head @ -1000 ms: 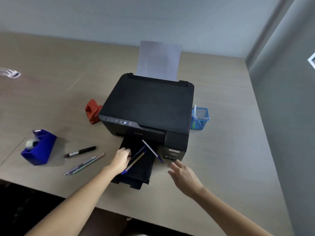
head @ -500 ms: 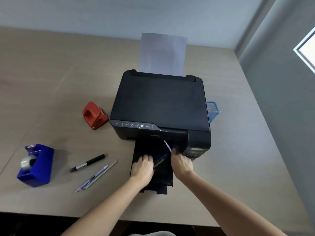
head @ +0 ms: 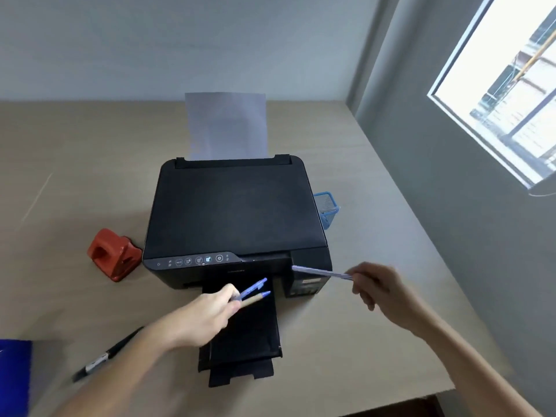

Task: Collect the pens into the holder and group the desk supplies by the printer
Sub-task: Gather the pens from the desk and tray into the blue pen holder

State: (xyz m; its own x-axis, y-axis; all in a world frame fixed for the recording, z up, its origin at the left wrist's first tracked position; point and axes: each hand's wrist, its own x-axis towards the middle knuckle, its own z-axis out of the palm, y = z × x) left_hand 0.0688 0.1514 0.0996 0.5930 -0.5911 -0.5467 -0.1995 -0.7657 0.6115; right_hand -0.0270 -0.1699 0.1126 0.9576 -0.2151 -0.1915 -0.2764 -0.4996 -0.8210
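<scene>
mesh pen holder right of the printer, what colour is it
Blue. The mesh pen holder shows in the head view, partly hidden behind the black printer.

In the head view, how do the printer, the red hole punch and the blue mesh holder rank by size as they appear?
1. printer, by far the largest.
2. red hole punch.
3. blue mesh holder, partly hidden behind the printer, so its rank is unsure.
</scene>
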